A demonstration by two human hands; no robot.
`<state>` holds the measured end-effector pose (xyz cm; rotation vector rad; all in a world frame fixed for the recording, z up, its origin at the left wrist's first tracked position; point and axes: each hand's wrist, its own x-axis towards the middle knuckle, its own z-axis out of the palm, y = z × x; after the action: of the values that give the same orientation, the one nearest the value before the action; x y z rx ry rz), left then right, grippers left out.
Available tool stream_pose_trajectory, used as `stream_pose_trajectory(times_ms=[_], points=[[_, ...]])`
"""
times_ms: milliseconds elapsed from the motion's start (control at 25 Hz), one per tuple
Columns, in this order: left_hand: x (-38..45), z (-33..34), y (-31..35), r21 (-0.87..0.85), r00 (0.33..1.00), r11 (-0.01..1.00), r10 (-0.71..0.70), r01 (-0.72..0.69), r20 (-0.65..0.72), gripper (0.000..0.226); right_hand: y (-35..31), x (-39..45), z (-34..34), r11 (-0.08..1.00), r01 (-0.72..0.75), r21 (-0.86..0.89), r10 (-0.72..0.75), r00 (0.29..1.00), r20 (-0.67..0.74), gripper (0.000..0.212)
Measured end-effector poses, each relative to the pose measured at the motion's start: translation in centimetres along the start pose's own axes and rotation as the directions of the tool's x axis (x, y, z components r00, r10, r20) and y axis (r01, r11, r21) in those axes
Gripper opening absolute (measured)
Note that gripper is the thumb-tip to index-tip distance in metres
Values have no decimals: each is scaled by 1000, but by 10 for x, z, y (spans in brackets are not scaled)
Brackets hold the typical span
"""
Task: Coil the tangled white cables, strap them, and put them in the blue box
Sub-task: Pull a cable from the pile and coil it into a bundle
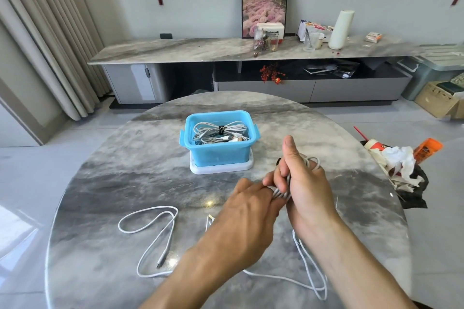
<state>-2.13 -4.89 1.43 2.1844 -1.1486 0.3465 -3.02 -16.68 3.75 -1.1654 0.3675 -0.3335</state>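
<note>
Both hands hold one coiled white cable (281, 192) above the counter (125, 178), the right hand's (305, 183) grip clamping the loops so they cannot spring apart while the left hand's (247, 208) grip pinches the bundle's end, near the blue box (218, 153) holding strapped cables.

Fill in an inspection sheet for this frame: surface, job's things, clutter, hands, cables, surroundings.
Surface: round grey marble table, glossy.
Job's things: blue box standing on its white lid; a strapped cable bundle already lies inside.
Clutter: crumpled paper and wrappers at the table's right edge.
Hands: left hand and right hand both grip a coiled white cable above the table.
Cables: loose white cable lying uncoiled front left; another white cable trails front right.
Surroundings: marble sideboard with a framed flower picture; curtain on the left.
</note>
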Motion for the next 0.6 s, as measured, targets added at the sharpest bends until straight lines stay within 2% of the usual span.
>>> stream_pose_trajectory(times_ms=[40,80,160,200,240,280,320,360,480,600], points=[[-1,2,-1,143,997,987,79,-77,-7,20,1,0,0,1000,5,-26,-5,1000,-11,55],[-2,4,0,277,995,956,94,-94,15,17,2,-1,1,999,13,-49,-15,1000,-27,55],[-4,3,7,406,999,914,-19,2,37,16,2,-3,2,996,37,-75,-40,998,-39,55],[-6,3,10,359,997,932,-68,51,36,21,1,-3,3,998,43,-47,-45,999,-29,55],[-6,1,11,172,993,979,-114,109,21,23,0,-2,4,999,29,28,-28,1000,-14,53],[-5,1,10,-66,983,981,-181,183,30,24,0,-2,3,992,-15,125,14,1000,9,52],[-5,1,9,-282,959,917,-261,281,107,25,-1,-1,2,977,-66,202,58,997,43,51],[-5,3,7,-380,944,864,-294,330,150,28,0,1,1,964,-108,243,90,992,83,50],[-3,4,3,-542,913,734,-328,408,243,40,-4,1,0,952,-180,246,135,973,188,47],[-6,6,4,-655,911,634,-256,412,324,35,-4,0,1,983,-110,150,79,977,200,45]])
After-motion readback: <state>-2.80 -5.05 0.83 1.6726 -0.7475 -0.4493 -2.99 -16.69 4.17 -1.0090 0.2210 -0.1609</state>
